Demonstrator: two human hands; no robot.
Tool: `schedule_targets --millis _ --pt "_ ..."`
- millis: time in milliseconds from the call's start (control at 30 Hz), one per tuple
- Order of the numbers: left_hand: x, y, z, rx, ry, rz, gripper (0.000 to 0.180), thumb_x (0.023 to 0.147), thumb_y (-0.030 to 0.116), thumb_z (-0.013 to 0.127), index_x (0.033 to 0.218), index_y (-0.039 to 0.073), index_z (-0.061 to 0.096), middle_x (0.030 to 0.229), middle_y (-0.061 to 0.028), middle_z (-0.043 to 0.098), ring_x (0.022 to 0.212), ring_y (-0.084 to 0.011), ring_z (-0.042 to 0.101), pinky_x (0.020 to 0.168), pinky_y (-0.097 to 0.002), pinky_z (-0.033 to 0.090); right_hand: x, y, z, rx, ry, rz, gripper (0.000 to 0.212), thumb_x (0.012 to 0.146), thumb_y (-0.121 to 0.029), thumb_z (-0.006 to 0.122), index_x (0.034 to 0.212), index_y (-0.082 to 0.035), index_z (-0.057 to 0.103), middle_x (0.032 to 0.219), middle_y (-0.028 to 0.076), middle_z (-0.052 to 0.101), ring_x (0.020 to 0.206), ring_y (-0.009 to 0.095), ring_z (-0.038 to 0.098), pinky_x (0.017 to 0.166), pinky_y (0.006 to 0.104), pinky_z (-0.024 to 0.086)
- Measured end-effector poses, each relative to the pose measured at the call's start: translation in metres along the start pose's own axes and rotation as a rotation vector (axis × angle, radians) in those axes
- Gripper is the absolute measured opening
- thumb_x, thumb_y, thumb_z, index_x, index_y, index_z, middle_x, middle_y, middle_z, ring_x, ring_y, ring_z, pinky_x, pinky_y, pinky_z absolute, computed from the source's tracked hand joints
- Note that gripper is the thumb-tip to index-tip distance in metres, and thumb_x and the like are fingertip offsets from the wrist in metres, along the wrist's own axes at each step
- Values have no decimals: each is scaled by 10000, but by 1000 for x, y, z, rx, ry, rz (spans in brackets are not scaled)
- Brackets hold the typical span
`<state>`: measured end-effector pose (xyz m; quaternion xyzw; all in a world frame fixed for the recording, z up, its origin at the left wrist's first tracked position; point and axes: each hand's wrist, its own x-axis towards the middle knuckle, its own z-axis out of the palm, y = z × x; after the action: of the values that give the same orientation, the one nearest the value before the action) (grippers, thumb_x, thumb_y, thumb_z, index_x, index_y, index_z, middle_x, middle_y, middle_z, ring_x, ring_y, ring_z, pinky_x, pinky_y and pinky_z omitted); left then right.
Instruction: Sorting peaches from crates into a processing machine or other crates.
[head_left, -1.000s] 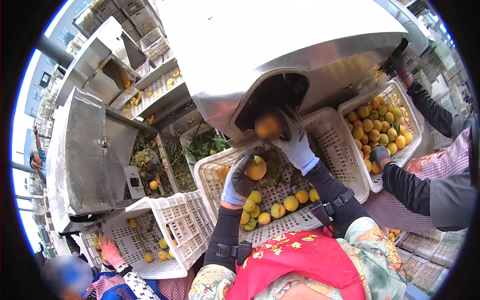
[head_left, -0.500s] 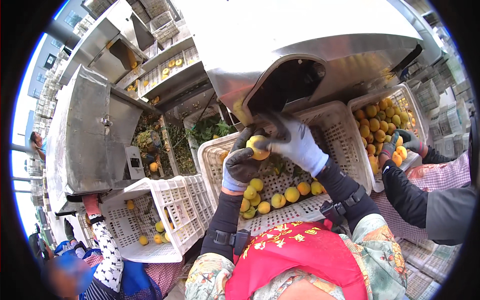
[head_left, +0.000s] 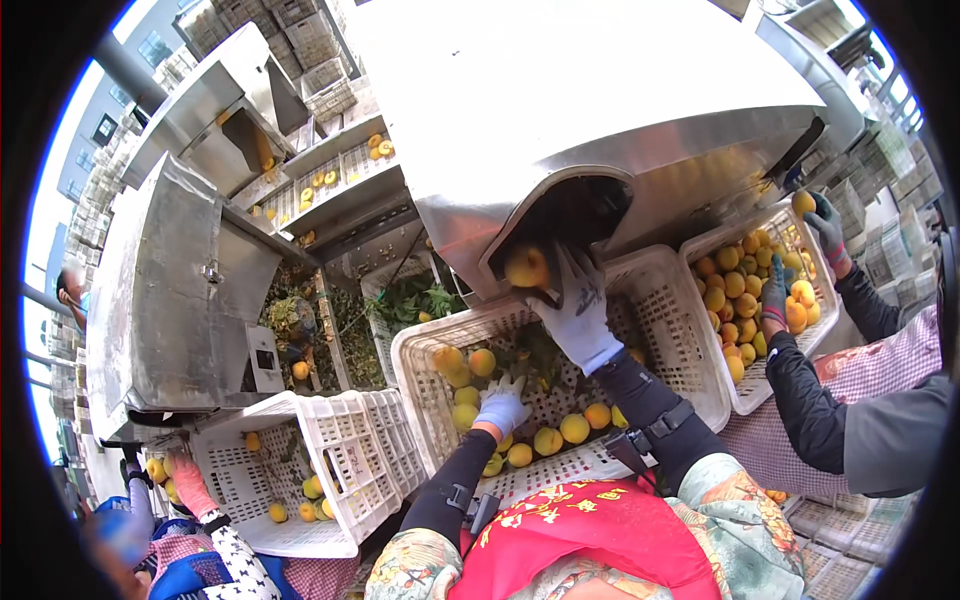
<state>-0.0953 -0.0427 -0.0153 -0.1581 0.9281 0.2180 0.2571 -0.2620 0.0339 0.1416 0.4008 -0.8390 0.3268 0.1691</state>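
Head: held peach point(head_left: 525, 267), long axis unclear

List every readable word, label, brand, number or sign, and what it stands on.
Red garment: yellow characters across its front; I won't copy them out.
Glove on the right hand: dark marks, too blurred to read.
No other lettering can be made out.

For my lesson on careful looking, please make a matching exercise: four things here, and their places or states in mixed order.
1. Pale-gloved right hand
2. Pale-gloved left hand
3. Bright red cloth apron
4. Curved, shiny metal hood

A. Has a dark opening
B. Holds a round orange fruit
C. Worn over a flowered top
D. Low inside a white slotted plastic crate

Pairs: 1-B, 2-D, 3-C, 4-A
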Motion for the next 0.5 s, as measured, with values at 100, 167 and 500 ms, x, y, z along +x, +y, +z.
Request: schedule_targets --millis 100,167,500 --pt "-4 5 27 155 -148 23 643 795 307 583 1378 98 410 1419 -209 368 1263 -432 381 984 -579 344 47 47 34 47 84 -101 843 684 -291 753 1392 -68 353 1349 167 444 1215 344 434 1047 468 311" --pt "5 -19 75 359 13 64 523 846 180 451 1359 82 440 1370 -221 429 1195 -429 456 961 -560 366 58 39 16 6 140 -128 725 711 -274 747 1333 -59 443 1280 186 502 1208 343 445 1030 448 340" --pt "56 -42 67 -381 -118 -62 400 811 186 657 1174 38 577 1080 -163 648 1009 -307 618 862 -369 482 -134 165 13 -304 -1177 434 607 748 -378 670 1221 -25 529 1138 212 594 1033 365 573 888 426 456"
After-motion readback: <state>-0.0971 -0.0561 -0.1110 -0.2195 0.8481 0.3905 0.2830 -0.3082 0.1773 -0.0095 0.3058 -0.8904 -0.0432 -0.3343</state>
